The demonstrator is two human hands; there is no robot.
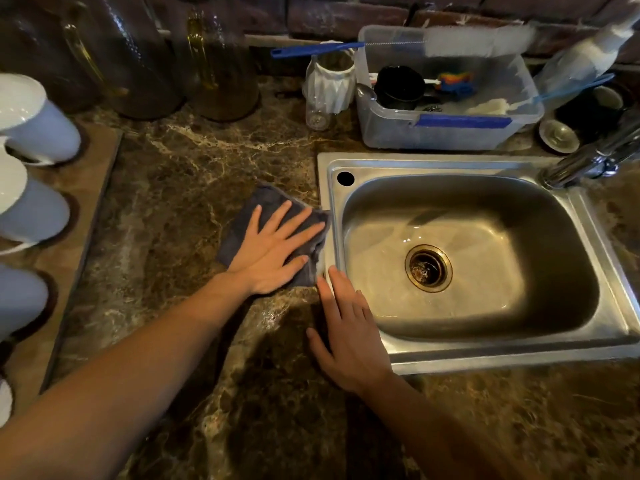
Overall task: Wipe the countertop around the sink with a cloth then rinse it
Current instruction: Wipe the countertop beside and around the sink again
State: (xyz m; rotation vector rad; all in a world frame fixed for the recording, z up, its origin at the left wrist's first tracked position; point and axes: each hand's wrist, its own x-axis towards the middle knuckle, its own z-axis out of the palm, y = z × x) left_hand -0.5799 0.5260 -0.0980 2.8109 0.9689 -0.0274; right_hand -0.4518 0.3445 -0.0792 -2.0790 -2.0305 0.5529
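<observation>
A dark grey cloth (pixel 264 204) lies flat on the brown marble countertop (pixel 194 161), right against the left rim of the steel sink (pixel 485 355). My left hand (pixel 273 247) presses on the cloth with straight, spread fingers. My right hand (pixel 349 334) rests flat at the sink's front left corner, its fingertips just short of the cloth's near edge. The basin is wet around the brass drain (pixel 428 268). The chrome tap (pixel 588 161) stands at the sink's back right.
A clear plastic tub (pixel 446 133) with dishes and brushes stands behind the sink, a small glass bottle (pixel 317 112) to its left. Large glass jars (pixel 221 64) line the back wall. White mugs (pixel 38 129) lie on a board at the left edge.
</observation>
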